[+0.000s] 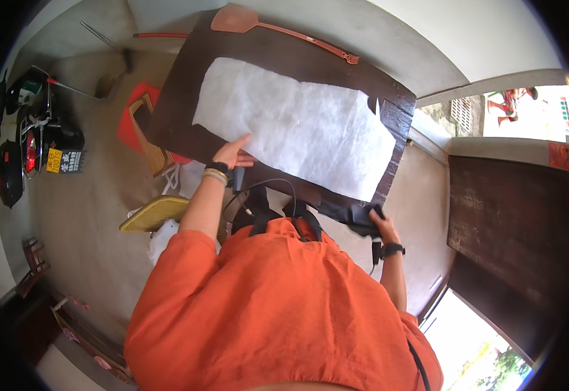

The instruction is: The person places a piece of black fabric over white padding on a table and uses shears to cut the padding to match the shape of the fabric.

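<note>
A white fibrous sheet [291,124] lies spread over the dark wooden table [180,98]. My left hand [233,155] is at the table's near edge, by the sheet's near left border, fingers stretched out and holding nothing that I can see. A black strap with a small dark box sits on that wrist. Low on the right, just off the near table edge, my right hand [385,228] is closed round the end of a black object [359,218]. Motion blurs this object, so its kind is unclear. A thin black cable [278,181] loops between my arms.
An orange fly swatter [284,31] lies along the table's far edge. To the left are a red stool [127,130] with a wooden frame, a yellow-topped seat [157,212], white bags [165,238] and a parked motorbike [37,137]. A dark wooden panel [506,215] stands at right.
</note>
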Action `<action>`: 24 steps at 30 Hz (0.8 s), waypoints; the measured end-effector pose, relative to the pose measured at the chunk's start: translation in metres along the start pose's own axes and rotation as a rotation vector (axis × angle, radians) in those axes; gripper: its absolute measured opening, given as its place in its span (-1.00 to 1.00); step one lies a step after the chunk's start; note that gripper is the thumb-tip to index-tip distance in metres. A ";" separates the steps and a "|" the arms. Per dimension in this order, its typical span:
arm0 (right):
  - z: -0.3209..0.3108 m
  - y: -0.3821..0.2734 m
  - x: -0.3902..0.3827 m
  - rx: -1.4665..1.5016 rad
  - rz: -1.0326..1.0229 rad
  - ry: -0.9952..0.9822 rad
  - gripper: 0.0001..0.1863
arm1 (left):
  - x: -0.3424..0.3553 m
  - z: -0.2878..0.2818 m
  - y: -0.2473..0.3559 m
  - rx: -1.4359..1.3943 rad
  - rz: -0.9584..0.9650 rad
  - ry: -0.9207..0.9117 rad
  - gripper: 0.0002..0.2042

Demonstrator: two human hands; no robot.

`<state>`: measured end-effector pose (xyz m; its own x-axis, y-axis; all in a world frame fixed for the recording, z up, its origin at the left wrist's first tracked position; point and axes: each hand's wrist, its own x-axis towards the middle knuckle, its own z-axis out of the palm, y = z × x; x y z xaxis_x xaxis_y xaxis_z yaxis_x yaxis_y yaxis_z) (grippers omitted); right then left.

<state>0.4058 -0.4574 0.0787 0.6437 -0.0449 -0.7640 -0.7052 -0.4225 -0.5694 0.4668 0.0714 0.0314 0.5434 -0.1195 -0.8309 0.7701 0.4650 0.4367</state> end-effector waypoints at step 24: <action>0.061 -0.325 -0.154 -0.122 -1.186 0.796 -0.52 | -0.027 0.147 0.034 1.007 0.644 -0.721 -0.60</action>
<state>0.5176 -0.2576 0.3633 0.8445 -0.0857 0.5287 0.3599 -0.6403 -0.6786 0.5272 -0.0382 0.1194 0.7030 -0.6912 -0.1676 0.0611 -0.1760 0.9825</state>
